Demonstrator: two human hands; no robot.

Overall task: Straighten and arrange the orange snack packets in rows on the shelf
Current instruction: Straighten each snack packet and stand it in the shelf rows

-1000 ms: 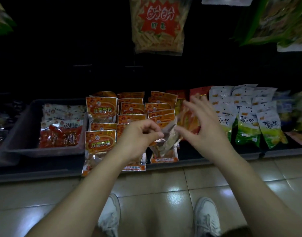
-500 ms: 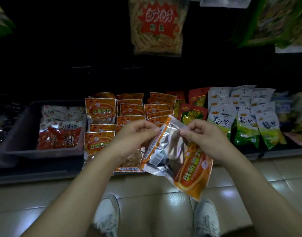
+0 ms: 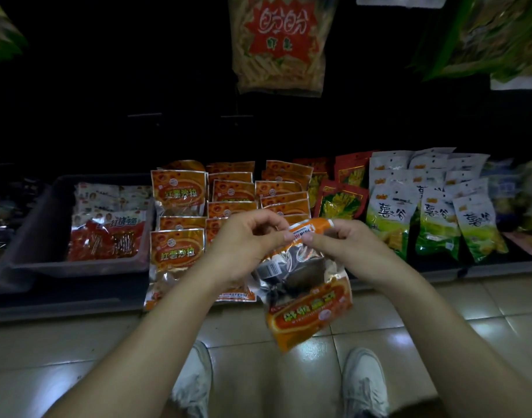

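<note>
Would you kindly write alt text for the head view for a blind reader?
The left hand and right hand pinch the top edge of an orange and silver foil snack packet, its label upside down. Behind, matching orange packets lie in overlapping rows on the dark shelf, beside a grey plastic tray.

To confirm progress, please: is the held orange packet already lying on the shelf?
No, the left hand and right hand pinch the top of the orange packet, which hangs over the floor.
</note>
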